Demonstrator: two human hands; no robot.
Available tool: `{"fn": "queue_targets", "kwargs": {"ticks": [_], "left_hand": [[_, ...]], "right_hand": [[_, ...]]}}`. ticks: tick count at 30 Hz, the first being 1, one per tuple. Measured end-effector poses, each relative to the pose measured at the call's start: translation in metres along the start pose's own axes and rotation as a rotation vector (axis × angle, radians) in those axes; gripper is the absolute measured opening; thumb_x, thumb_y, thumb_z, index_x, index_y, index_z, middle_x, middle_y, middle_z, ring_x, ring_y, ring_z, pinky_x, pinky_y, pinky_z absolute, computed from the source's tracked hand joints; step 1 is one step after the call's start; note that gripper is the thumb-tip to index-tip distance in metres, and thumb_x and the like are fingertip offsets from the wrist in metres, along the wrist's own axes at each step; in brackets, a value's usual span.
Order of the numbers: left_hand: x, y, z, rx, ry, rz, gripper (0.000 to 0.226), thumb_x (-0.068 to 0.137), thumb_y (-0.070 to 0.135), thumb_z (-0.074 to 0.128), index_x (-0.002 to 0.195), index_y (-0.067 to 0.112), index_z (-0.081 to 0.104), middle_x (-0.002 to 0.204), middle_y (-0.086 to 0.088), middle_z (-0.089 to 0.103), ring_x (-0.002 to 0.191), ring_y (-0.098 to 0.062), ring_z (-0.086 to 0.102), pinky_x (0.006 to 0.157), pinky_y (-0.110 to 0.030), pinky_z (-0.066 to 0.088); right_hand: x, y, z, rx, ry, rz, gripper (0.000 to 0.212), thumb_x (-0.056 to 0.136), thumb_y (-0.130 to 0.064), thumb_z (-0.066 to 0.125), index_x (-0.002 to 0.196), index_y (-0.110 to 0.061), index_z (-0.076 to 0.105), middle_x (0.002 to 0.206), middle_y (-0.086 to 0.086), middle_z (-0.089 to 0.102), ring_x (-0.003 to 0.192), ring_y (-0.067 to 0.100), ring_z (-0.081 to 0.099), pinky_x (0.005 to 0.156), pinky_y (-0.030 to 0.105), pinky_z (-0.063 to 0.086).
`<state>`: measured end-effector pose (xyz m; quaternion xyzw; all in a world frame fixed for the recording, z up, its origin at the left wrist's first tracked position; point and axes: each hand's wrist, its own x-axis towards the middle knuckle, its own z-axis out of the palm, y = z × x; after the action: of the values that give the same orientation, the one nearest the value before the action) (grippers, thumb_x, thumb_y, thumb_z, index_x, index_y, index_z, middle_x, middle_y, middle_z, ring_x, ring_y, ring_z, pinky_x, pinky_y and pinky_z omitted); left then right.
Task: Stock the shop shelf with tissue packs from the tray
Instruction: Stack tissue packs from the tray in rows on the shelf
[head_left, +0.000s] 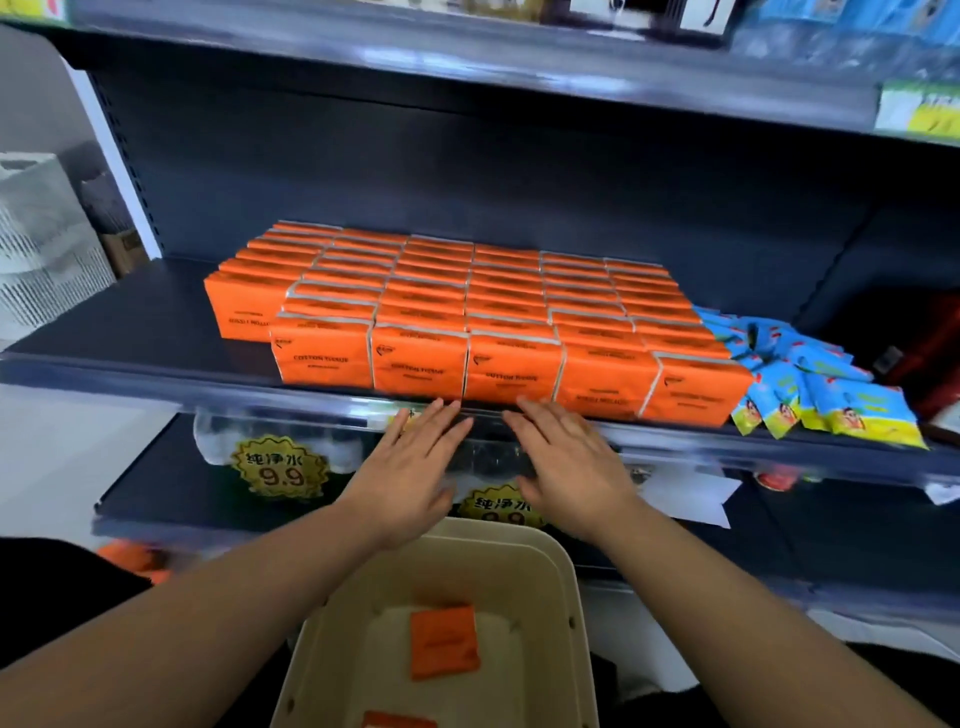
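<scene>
Tray (519, 538) pack (444, 642) lies flat; shelved packs (509, 322) run lengthwise left-right.

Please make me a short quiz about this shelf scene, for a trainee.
1. True or false: the left hand and right hand hold nothing.
2. What lies right of the orange tissue packs on the shelf? A) cans B) blue packets C) towels
3. Fill in: the tray shows ___ loose packs inside.
Key: 1 true; 2 B; 3 two.
</scene>
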<state>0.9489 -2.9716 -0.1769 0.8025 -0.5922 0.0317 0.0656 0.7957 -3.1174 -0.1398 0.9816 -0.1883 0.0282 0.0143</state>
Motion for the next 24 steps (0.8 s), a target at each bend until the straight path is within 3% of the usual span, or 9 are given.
{"fn": "queue_targets", "kwargs": {"ticks": [7,17,24], "left_hand": [[-0.032,0.002,0.074,-0.104,-0.255,-0.123,0.080,0.095,0.042,0.044,0.154,0.017,-0.003,0.162,0.000,-0.004,0.148,-0.016,-0.010,0.121,-0.036,-0.003],[-0.092,0.019,0.173,-0.119,-0.632,-0.200,0.086,0.095,0.042,0.043,0.152,0.010,-0.013,0.161,-0.008,-0.012,0.148,-0.023,-0.014,0.118,-0.038,-0.009],[-0.098,0.024,0.207,-0.175,-0.745,-0.249,0.083,0.097,0.044,0.041,0.152,0.012,-0.012,0.162,-0.006,-0.011,0.148,-0.021,-0.012,0.121,-0.040,-0.002]], "right_hand": [[-0.022,-0.014,0.068,0.027,-0.199,0.005,0.071,0.094,-0.025,0.050,0.154,-0.023,0.011,0.163,0.000,0.005,0.150,0.022,0.001,0.121,0.044,-0.002],[-0.053,-0.044,0.180,0.049,-0.509,-0.063,0.065,0.096,-0.022,0.042,0.154,-0.021,0.012,0.162,0.006,0.009,0.148,0.028,0.005,0.121,0.048,-0.002],[-0.053,-0.050,0.235,0.080,-0.640,-0.007,0.065,0.096,-0.021,0.039,0.154,-0.022,0.011,0.163,0.005,0.004,0.148,0.029,0.006,0.120,0.047,0.005]]}}
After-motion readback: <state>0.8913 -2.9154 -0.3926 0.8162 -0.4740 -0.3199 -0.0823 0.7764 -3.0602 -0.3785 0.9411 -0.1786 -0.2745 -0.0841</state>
